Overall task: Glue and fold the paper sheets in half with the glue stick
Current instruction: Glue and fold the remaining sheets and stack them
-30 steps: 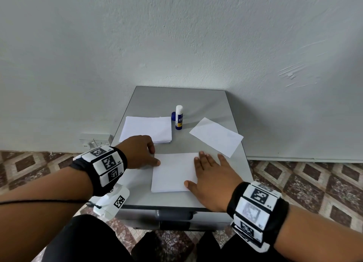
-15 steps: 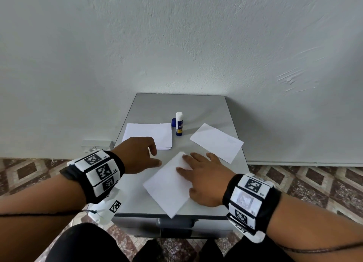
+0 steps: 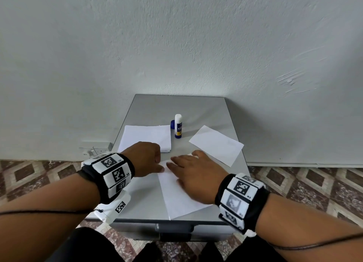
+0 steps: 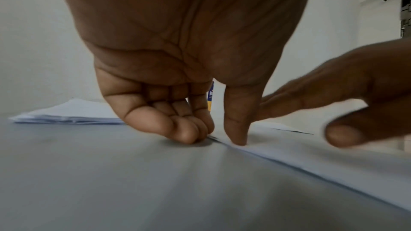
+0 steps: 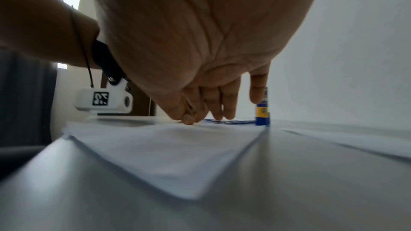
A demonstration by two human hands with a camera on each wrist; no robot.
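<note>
A small grey metal table (image 3: 176, 108) stood against a white wall; the glue stick (image 3: 178, 125) served as the landmark, upright near the table's middle, its blue cap (image 3: 172, 123) touching it on the left. A stack of paper sheets (image 3: 145, 137) lay just left of the glue stick, and a single folded sheet (image 3: 216, 145) lay to its right, turned at an angle. Nearer the person than the glue stick lay the working sheet (image 3: 176, 199), rotated so that one corner reached the table's front edge. The right hand (image 3: 196, 175) lay on this sheet with fingers straight and spread, palm down, gripping nothing. The left hand (image 3: 144, 158) rested at the sheet's left edge: in the left wrist view its four fingers (image 4: 177, 126) were curled under and met the table just beside the paper, holding nothing, while the thumb (image 4: 237, 126) pointed down and pressed its tip on the paper's edge. Both wrists bore black bands with square printed markers. A patterned tile floor (image 3: 306, 183) surrounded the table
</note>
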